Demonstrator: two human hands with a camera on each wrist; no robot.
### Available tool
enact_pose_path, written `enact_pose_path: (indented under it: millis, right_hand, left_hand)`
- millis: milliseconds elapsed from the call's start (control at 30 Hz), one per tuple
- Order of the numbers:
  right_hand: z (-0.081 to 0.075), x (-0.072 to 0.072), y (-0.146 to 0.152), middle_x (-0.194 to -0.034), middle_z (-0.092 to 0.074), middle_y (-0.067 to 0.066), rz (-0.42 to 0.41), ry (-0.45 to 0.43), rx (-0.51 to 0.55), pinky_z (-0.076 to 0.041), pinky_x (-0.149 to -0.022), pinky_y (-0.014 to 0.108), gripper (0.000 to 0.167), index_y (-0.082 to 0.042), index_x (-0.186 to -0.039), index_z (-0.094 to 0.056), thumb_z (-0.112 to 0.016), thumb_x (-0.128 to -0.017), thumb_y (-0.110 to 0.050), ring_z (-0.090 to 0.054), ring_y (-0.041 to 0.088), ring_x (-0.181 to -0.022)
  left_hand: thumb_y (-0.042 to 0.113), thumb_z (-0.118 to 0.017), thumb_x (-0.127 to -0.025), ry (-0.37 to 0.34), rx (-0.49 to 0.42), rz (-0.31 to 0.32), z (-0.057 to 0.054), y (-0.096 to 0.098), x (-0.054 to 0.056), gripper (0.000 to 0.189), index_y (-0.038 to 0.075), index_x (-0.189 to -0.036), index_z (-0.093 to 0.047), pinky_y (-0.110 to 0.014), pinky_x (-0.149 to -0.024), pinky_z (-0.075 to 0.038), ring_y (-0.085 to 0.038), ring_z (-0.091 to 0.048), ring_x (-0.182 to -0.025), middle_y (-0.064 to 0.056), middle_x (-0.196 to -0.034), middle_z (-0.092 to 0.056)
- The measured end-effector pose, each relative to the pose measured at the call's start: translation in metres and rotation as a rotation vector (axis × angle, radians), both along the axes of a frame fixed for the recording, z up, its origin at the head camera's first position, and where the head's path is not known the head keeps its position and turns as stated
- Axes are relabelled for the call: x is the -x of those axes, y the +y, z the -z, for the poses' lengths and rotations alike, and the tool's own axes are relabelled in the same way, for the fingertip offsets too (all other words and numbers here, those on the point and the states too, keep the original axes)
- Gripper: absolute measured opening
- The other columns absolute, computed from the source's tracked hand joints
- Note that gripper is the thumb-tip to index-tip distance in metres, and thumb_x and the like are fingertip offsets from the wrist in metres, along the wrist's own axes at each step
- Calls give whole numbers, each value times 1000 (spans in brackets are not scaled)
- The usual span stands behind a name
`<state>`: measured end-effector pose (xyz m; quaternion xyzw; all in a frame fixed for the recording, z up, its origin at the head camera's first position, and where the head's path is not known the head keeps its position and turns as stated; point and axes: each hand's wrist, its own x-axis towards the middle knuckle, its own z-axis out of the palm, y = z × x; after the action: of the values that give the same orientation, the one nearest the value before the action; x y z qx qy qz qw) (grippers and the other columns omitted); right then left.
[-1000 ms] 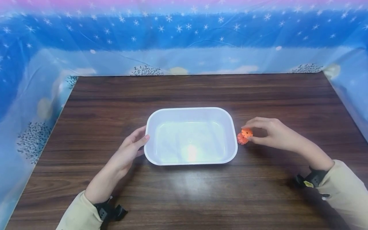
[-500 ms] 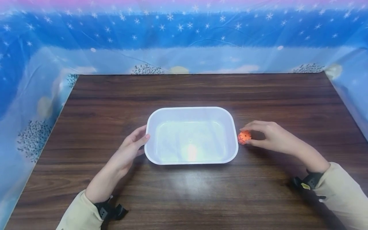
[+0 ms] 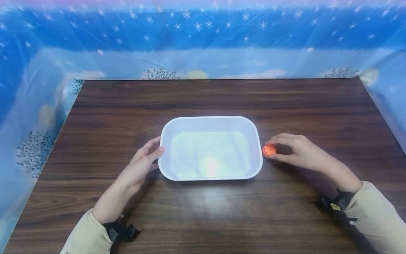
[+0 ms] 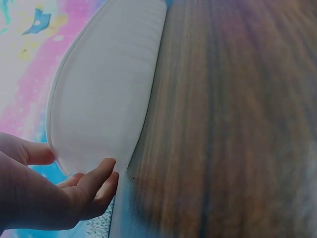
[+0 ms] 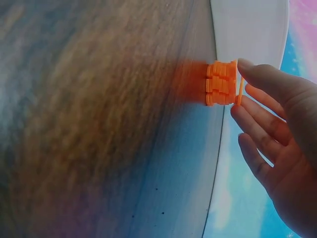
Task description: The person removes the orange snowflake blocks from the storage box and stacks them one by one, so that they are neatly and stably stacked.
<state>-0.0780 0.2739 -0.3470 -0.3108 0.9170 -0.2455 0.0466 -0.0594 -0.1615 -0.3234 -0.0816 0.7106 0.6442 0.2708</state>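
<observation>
A white plastic tub stands in the middle of the table, with nothing inside. At its left end my left hand holds it, thumb on the rim and fingers against the outer wall; the left wrist view shows those fingertips on the wall. Beside the tub's right end, my right hand pinches an orange notched interlocking disc between thumb and fingers. Below that disc is a stack of orange notched discs on the table, a thin gap apart in the right wrist view. From above, the held disc mostly hides the stack.
The dark wood-grain table runs back to a blue cloth backdrop with snowflakes, which also hangs along both sides. Each wrist wears a black strap device, the left one and the right one.
My right hand has moved slightly left and down, bringing the held disc from beside and above the stack to right over it. My left hand stays on the tub.
</observation>
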Motion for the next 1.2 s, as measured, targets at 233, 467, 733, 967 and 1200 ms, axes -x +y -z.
enact_pose_path:
  millis: [233, 467, 733, 967, 1200]
  right_hand:
    - [0, -1, -2, -109, -64, 0, 3, -7, -18, -53, -77, 36, 41, -14, -113, -66, -79, -74, -19, -59, 16, -101]
    - [0, -2, -2, -111, -63, 1, 5, -33, -31, -52, -78, 38, 41, -14, -114, -65, -78, -76, -19, -59, 18, -103]
    - [0, -3, -2, -111, -63, 0, 12, -43, -38, -52, -78, 38, 40, -15, -115, -65, -77, -77, -21, -59, 17, -102]
    - [0, -3, -1, -112, -62, 1, 18, -12, -35, -51, -80, 40, 42, -16, -116, -64, -78, -76, -21, -57, 18, -104]
    - [-3, -9, 3, -117, -61, 4, 77, -9, -32, -49, -85, 46, 48, -15, -121, -62, -78, -76, -21, -55, 23, -111]
  left_hand:
    - [29, -45, -99, -12, 5, 6, 1, 0, -1, 57, 12, -148, -23, -52, -109, -23, -30, -27, -136, -9, -152, -22]
    - [30, -45, -99, -11, 3, 12, 2, -1, -2, 57, 11, -148, -23, -53, -108, -23, -30, -26, -137, -10, -152, -22]
    - [30, -45, -99, -12, 0, 8, 3, 0, -2, 57, 12, -148, -23, -52, -109, -23, -29, -28, -136, -9, -151, -22]
    - [29, -45, -99, -3, -7, 3, 4, -1, -3, 57, 11, -148, -23, -51, -109, -24, -28, -28, -136, -9, -152, -22]
    - [30, -48, -98, 24, 28, -6, 8, 2, -2, 57, 12, -147, -26, -49, -107, -29, -29, -30, -136, -10, -150, -26]
